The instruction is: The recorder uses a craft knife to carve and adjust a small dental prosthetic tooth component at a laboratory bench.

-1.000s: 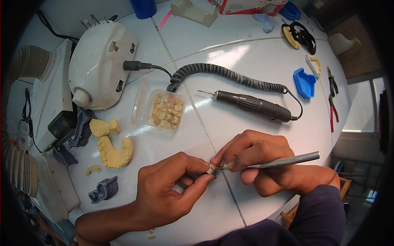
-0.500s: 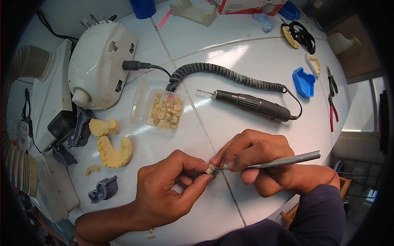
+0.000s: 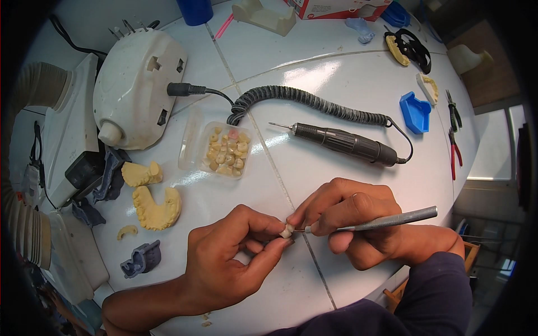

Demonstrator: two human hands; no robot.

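Between the thumb and forefinger of my left hand (image 3: 232,255) a small whitish dental crown (image 3: 287,231) is pinched, partly covered by the fingertips. My right hand (image 3: 356,224) grips a slim metal hand instrument (image 3: 392,219) like a pen, its handle slanting up to the right. The instrument's thin tip meets the crown or lies right beside it. Beyond my hands, a clear plastic box (image 3: 204,171) stands with its lid up, filled with several tooth-coloured crowns (image 3: 227,152).
A black rotary handpiece (image 3: 347,143) lies farther back, its coiled cord (image 3: 314,101) running to a white control unit (image 3: 137,89). Yellow plaster jaw models (image 3: 157,208) and grey impression pieces (image 3: 141,259) lie at left. At far right are a blue mould (image 3: 415,113) and pliers (image 3: 454,151).
Almost nothing differs. Both hands keep their grips and places, with at most a tiny shift of the right fingers.
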